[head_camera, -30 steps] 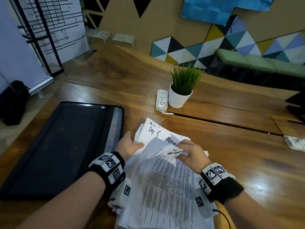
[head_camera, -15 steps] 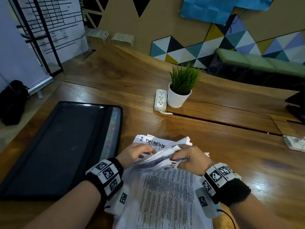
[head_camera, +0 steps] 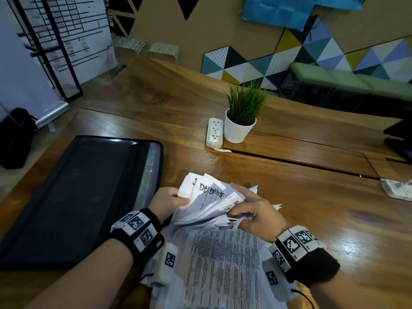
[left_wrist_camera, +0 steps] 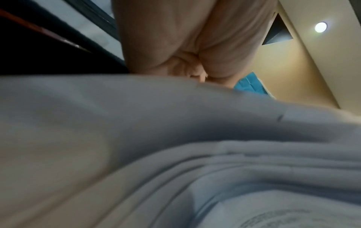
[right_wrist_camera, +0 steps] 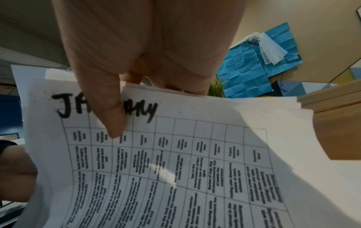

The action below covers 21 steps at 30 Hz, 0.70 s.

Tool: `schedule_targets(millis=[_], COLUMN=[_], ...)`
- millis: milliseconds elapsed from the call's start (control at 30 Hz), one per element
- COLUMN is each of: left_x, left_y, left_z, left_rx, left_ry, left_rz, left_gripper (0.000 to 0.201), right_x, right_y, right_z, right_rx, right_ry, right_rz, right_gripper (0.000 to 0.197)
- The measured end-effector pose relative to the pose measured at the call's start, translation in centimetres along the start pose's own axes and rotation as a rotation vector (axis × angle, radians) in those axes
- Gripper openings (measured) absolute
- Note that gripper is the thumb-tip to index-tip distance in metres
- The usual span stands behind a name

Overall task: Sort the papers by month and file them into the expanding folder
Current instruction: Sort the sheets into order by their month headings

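Note:
A thick stack of white printed papers (head_camera: 218, 264) lies on the wooden table in front of me, its far ends lifted and fanned. My left hand (head_camera: 169, 200) grips the left edge of the raised sheets, where one sheet reads "Desember" (head_camera: 210, 190). My right hand (head_camera: 249, 210) holds a curled bundle of sheets from the right. In the right wrist view its thumb (right_wrist_camera: 109, 111) presses on a table-printed sheet (right_wrist_camera: 175, 169) headed with a month starting "JA". The left wrist view shows blurred paper layers (left_wrist_camera: 175, 154) under the palm. The black expanding folder (head_camera: 73, 197) lies flat to the left.
A potted green plant (head_camera: 242, 117) and a white power strip (head_camera: 214, 132) stand beyond the papers. A small white object (head_camera: 399, 191) sits at the table's right edge. A dark device (head_camera: 399, 139) is at far right. A black bag (head_camera: 15, 137) rests on the floor, left.
The far ends of the sheets were flipped: a sheet marked "Now…" gave way to "Desember". My left hand moved up onto the left edge, and my right hand lifted its bundle higher.

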<state>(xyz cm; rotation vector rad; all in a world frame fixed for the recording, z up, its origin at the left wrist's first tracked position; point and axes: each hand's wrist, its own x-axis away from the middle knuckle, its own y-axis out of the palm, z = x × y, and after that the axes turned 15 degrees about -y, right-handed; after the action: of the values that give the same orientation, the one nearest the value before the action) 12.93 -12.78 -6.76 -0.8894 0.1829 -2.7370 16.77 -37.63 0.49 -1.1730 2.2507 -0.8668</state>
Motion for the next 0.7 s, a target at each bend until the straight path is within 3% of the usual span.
schedule_targets(millis=[133, 267, 400, 700], left_x=[1.4, 2.5, 2.7, 3.0], left_y=[-0.2, -0.1, -0.3, -0.3], left_z=[1.2, 2.5, 3.1, 2.7], left_rx=[0.108, 0.308, 0.288, 0.36], left_ry=[0.04, 0.018, 0.032, -0.032], left_rz=[-0.058, -0.131, -0.149, -0.276], left_gripper=[0.035, 0.032, 0.034, 0.024], right_x=[-0.7, -1.4, -1.9, -1.8], right_y=[-0.5, -0.7, -0.4, 0.3], right_z=[0.0, 0.0, -0.6, -0.1], right_rx=[0.078, 0.081, 0.066, 0.123], right_ry=[-0.038, -0.11, -0.063, -0.021], right_rz=[-0.003, -0.042, -0.102, -0.074], right_gripper=[0.031, 0.025, 0.03, 0.026])
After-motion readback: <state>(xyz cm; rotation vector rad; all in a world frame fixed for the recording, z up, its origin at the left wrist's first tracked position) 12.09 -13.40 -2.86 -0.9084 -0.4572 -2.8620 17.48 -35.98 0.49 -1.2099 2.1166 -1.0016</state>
